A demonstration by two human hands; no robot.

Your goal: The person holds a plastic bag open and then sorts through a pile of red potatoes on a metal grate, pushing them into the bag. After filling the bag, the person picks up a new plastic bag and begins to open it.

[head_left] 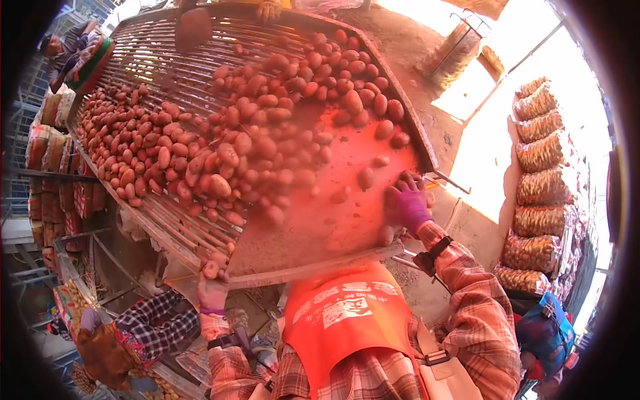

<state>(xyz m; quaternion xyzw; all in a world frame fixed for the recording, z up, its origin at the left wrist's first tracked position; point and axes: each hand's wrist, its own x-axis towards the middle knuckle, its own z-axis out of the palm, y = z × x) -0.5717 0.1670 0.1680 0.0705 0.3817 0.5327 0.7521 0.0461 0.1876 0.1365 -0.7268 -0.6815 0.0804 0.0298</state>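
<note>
My left hand (213, 291), in a dusty glove with a purple cuff, is closed around a potato (211, 269) at the near edge of the slatted sorting rack (170, 230). My right hand (408, 203) wears a purple glove with dark, dirty fingertips. Its fingers reach out over the right end of the smooth chute (347, 157), and nothing shows clearly in them. Beside it a potato (385, 235) lies near the chute's front corner. Many reddish potatoes (253, 143) cover the slats and spill onto the chute, the middle ones blurred.
Filled sacks (539, 187) stand in a row on the right. Another person's gloved hand (269, 11) is at the rack's far edge. One person (73, 53) is at the far left, another in checked trousers (163, 327) at lower left. A metal rod (450, 181) juts from the chute corner.
</note>
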